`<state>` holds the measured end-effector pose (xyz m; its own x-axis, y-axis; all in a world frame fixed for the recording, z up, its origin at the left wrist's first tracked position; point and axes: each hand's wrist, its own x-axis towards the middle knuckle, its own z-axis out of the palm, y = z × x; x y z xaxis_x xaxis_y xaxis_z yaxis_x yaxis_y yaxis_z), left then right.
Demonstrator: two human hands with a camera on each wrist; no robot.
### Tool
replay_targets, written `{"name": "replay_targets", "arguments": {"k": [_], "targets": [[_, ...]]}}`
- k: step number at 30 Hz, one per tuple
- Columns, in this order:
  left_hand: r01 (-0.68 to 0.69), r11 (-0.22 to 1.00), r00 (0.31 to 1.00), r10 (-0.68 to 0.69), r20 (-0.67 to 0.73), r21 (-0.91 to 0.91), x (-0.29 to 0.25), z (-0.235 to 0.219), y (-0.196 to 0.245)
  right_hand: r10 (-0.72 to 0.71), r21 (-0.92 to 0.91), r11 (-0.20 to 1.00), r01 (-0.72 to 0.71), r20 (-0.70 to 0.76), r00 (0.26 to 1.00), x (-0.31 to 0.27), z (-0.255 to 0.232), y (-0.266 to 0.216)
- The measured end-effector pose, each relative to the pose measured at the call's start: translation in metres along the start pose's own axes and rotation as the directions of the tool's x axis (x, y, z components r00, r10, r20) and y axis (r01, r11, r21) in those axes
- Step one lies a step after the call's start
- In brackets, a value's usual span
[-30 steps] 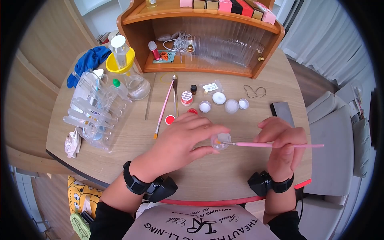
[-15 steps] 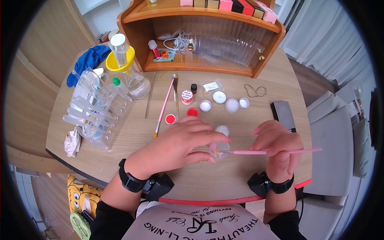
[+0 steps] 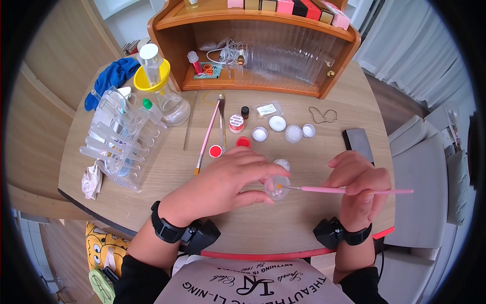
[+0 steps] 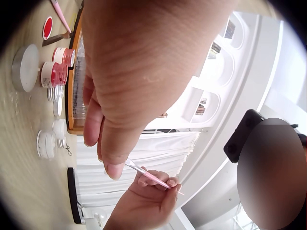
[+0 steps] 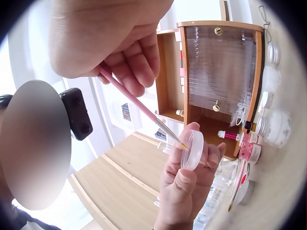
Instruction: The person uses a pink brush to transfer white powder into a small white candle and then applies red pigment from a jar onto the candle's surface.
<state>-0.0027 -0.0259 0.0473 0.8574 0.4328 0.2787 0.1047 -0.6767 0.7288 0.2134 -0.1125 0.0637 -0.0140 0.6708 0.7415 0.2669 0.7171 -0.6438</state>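
Clear plastic forms the shallow round pot (image 5: 194, 151), lifted off the table (image 3: 263, 228) toward its near edge. The left hand (image 3: 223, 177) grips its rim between thumb and fingers, tilted, probably to turn the opening toward the brush (image 3: 321, 190). The right hand (image 3: 359, 182) pinches that pink handle, likely for fine control; the bristles are at the pot, though whether they touch its inner wall I cannot tell. Just beyond, a small container (image 3: 282, 163) is partly hidden, its contents unclear. Farther in, the left hand overlaps the near side of a red pot (image 3: 243, 141). Along the far edge, the wooden cabinet's (image 3: 314, 91) ribbed pane blurs whatever is behind it; its top is cut off.
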Motion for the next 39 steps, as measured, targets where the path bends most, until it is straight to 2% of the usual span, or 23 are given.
{"name": "replay_targets", "arguments": {"k": [6, 15, 21, 27, 29, 33, 39], "targets": [[0.045, 0.999, 0.999, -0.045, -0.029, -0.019, -0.0012, -0.0001, -0.0001, -0.017, -0.048, 0.999, 0.015, -0.053, 0.998, -0.0012, -0.0016, 0.0001], [0.056, 0.998, 0.997, -0.055, -0.052, 0.007, -0.0007, -0.001, 0.001, -0.023, -0.026, 0.999, 0.024, 0.02, 1.0, -0.0019, 0.0011, 0.0029], [0.058, 0.998, 0.997, -0.057, -0.055, 0.016, -0.0005, -0.0011, 0.0011, -0.018, 0.006, 1.0, 0.018, -0.038, 0.999, -0.0012, 0.0032, 0.0006], [0.062, 0.998, 0.997, -0.06, -0.046, 0.027, 0.0002, -0.0007, 0.0007, -0.012, 0.006, 1.0, 0.012, 0.048, 0.999, -0.0017, 0.0027, 0.0031], [0.052, 0.998, 0.997, -0.051, -0.052, 0.025, 0.0, -0.0003, 0.0003, -0.046, -0.06, 0.997, 0.046, 0.011, 0.999, -0.0017, 0.0032, 0.0038], [0.058, 0.998, 0.997, -0.058, -0.047, 0.014, -0.0001, -0.0007, 0.0013, -0.043, -0.006, 0.999, 0.043, -0.043, 0.998, -0.0019, 0.0009, 0.0033], [0.058, 0.998, 0.997, -0.057, -0.049, 0.019, -0.0004, 0.0, -0.0002, -0.042, -0.037, 0.998, 0.043, 0.045, 0.998, -0.001, -0.0003, 0.0041]]}}
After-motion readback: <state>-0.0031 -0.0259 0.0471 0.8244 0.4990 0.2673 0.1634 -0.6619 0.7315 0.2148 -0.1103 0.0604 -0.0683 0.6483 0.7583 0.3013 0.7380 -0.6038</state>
